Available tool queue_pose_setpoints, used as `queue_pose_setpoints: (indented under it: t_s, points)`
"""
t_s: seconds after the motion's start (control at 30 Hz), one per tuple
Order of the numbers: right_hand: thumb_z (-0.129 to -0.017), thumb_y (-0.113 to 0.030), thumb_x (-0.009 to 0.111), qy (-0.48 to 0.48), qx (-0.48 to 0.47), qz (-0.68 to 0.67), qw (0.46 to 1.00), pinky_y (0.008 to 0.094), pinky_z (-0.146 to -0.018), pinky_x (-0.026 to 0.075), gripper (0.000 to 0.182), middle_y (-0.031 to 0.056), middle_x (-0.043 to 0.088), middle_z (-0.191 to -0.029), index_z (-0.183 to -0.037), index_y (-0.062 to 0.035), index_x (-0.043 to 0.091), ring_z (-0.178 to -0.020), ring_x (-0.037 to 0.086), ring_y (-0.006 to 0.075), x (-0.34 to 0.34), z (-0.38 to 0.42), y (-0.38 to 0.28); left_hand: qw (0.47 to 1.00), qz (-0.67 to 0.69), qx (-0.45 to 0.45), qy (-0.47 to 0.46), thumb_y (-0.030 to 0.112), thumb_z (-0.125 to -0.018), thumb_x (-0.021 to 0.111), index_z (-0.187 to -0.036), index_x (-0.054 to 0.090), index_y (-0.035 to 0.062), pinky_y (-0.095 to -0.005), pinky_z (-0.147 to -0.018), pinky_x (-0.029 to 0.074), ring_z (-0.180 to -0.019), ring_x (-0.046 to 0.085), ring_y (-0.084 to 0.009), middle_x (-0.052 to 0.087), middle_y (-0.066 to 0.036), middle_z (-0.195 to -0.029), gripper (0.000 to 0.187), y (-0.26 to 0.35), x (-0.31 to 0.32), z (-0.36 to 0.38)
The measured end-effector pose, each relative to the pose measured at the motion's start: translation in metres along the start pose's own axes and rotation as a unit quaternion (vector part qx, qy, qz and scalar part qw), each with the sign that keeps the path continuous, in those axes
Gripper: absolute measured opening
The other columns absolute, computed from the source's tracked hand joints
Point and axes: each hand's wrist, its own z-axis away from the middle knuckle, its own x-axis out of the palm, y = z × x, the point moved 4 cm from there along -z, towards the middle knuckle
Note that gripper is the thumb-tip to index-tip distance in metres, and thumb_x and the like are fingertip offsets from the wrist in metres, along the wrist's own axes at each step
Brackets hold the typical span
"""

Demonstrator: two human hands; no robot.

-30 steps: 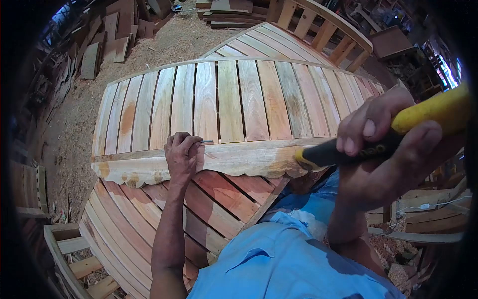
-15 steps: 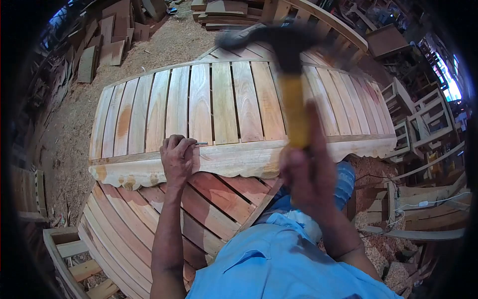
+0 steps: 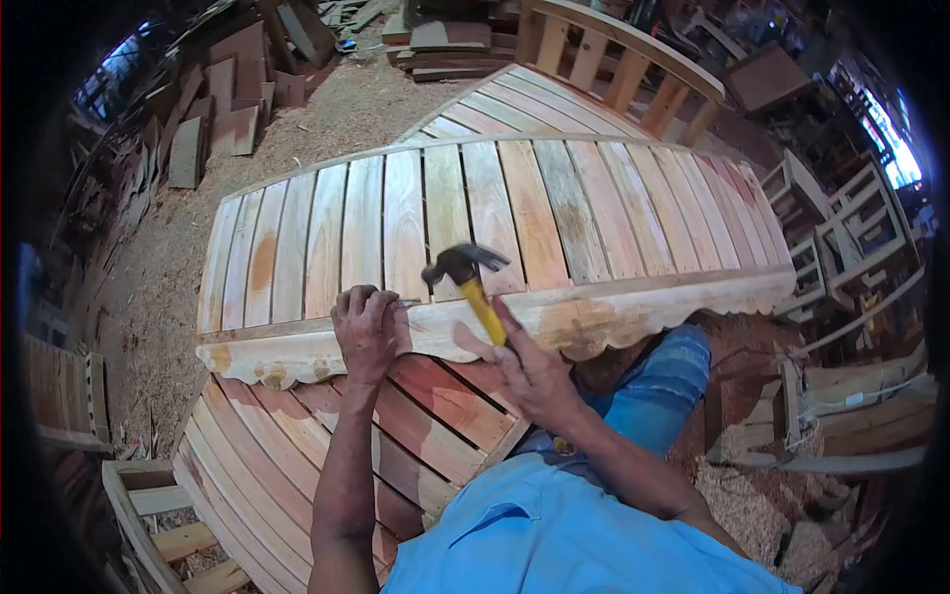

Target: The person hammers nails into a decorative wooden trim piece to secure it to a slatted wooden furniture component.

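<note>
My right hand (image 3: 534, 378) is closed round the yellow handle of a claw hammer (image 3: 479, 299). The hammer's dark head is above the slatted wooden panel (image 3: 404, 213), its striking face pointing left, close to a nail (image 3: 409, 302). Closed fingers of my left hand (image 3: 365, 335) pinch this thin grey nail, whose tip end is hidden by them. That hand rests at the scalloped wooden rail (image 3: 475, 323) along the panel's near edge. The hammer face and nail look apart, with a small gap.
Under the near edge lies another slatted panel (image 3: 267, 450). A further slatted piece with a curved railing (image 3: 633, 61) stands behind. Stacked boards (image 3: 450, 45) and scrap planks (image 3: 233, 89) lie at the back. Wooden frames (image 3: 856, 233) stand right; sawdust covers the floor (image 3: 327, 124).
The hammer in my right hand has swung down and left from high above the panel to near the nail. My left hand keeps its pinch on the nail; the view has shifted slightly.
</note>
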Motion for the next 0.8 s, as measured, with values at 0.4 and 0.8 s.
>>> queue_pose_setpoints:
  t_s: [0.4,0.8]
  points:
    - [-0.120,-0.047,0.039,0.368,-0.179,-0.100,0.907,0.0271,-0.045,0.047,0.051,0.0056,0.053,-0.074,-0.154,-0.0097,0.037,-0.052,0.052,0.0126,-0.177,-0.015,-0.164,0.993,0.098,-0.057,-0.037,0.010,-0.090,0.078,-0.108,0.080,0.0161,-0.0456,-0.099,0.046,-0.112,0.062,-0.0292,0.070,-0.004,-0.108,0.019,0.027,0.028,-0.010]
    - [-0.110,-0.014,0.063,-0.021,-0.059,0.103,0.993,0.0507,-0.071,0.059,0.079,0.0301,0.074,-0.102,-0.178,-0.0140,0.022,-0.078,0.076,0.0448,-0.049,-0.007,-0.016,0.993,0.101,-0.047,-0.038,0.014,-0.089,0.080,-0.108,0.080,0.0175,-0.0465,-0.099,0.046,-0.112,0.062,-0.0300,0.070,-0.004,-0.110,0.018,0.029,0.024,-0.011]
